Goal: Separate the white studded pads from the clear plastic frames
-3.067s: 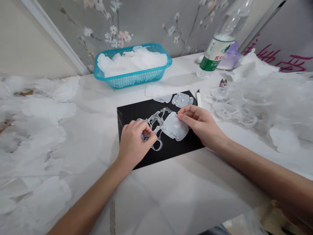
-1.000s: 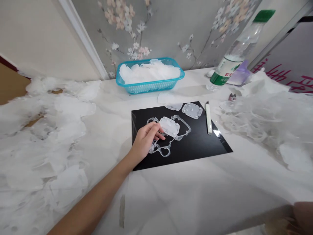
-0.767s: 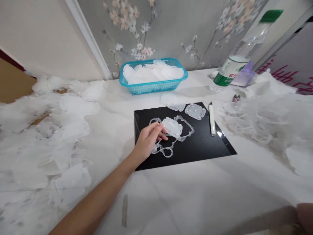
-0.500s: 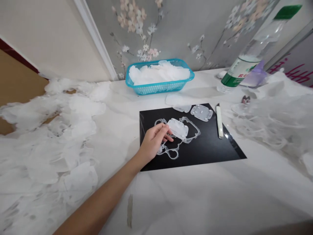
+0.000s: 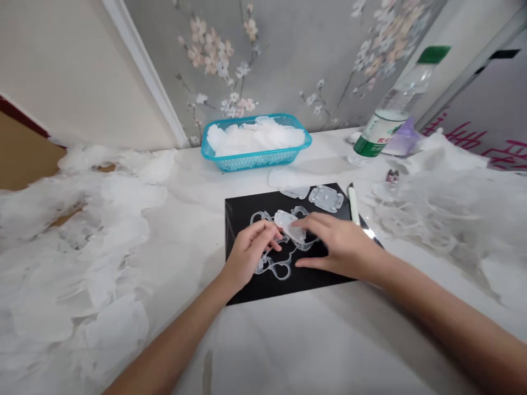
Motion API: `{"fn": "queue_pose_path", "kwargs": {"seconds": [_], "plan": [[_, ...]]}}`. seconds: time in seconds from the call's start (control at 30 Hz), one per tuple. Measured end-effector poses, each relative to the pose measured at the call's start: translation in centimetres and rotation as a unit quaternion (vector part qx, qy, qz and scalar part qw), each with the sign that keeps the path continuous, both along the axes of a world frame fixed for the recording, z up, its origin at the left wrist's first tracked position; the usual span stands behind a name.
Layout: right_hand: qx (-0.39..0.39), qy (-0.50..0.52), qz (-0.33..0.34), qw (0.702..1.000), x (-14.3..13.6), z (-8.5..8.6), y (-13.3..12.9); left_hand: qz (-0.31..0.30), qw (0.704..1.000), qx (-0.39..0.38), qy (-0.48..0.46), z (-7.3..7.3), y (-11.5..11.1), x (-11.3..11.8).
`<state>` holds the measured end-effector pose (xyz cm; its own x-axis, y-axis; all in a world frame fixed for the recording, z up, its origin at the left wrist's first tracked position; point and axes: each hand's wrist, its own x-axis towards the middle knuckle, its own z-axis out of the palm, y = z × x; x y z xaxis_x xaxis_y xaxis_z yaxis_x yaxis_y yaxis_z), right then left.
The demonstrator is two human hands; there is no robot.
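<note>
A translucent white moulded plastic piece [image 5: 288, 222] is above the black mat [image 5: 317, 274]. My left hand [image 5: 253, 247] pinches it by its left edge, with the fingertips partly behind it. My right hand [image 5: 333, 241] is over the piece's right side, thumb spread away from the fingers; its fingertips are slightly blurred, and whether they touch the piece I cannot tell. Under both hands lie thin clear plastic trim strips [image 5: 282, 270]. A similar plastic piece [image 5: 326, 198] rests at the mat's back right corner, with another piece [image 5: 294, 192] beside it.
A pale-handled craft knife [image 5: 353, 203] lies at the mat's right edge. Behind stands a blue basket [image 5: 255, 162] full of white pieces. A green-capped water bottle [image 5: 381, 126] is at back right. Heaps of plastic sheets [image 5: 94, 263] and plastic scraps [image 5: 444, 214] flank the mat.
My right hand has come in from the right and reached the plastic piece. My left hand stays on the piece's left edge. The view has shifted a little.
</note>
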<state>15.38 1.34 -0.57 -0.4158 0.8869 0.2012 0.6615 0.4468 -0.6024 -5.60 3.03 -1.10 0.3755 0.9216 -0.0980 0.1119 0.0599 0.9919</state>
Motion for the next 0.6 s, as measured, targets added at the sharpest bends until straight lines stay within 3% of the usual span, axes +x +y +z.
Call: {"fn": "queue_pose_path", "kwargs": {"seconds": [0.07, 0.13, 0.27, 0.37, 0.43, 0.5, 0.6], "plan": [[0.041, -0.028, 0.020, 0.999, -0.4, -0.8, 0.2, -0.008, 1.000, 0.005, 0.007, 0.0, 0.1, -0.1], [0.046, 0.023, 0.001, 0.999, -0.5, -1.1, 0.4, -0.014, 1.000, 0.002, 0.017, 0.0, 0.1, -0.1], [0.027, 0.163, -0.134, 0.977, 0.6, -0.6, 0.9, -0.015, 0.999, 0.004, 0.039, -0.3, 0.1, 0.1], [0.183, 0.173, -0.297, 0.921, 1.6, -0.7, 1.3, -0.027, 0.997, 0.011, 0.066, -0.5, 0.1, 0.1], [0.318, 0.133, -0.340, 0.875, 2.0, -1.1, 1.7, -0.041, 0.995, 0.020, 0.085, -0.5, 0.1, 0.1], [0.368, 0.090, -0.305, 0.874, 2.2, -1.7, 2.1, -0.048, 0.994, 0.033, 0.097, -0.4, 0.0, 0.1], [0.287, 0.017, -0.201, 0.936, 2.4, -2.8, 2.8, -0.028, 0.995, 0.045, 0.090, -0.2, 0.0, 0.1]]}}
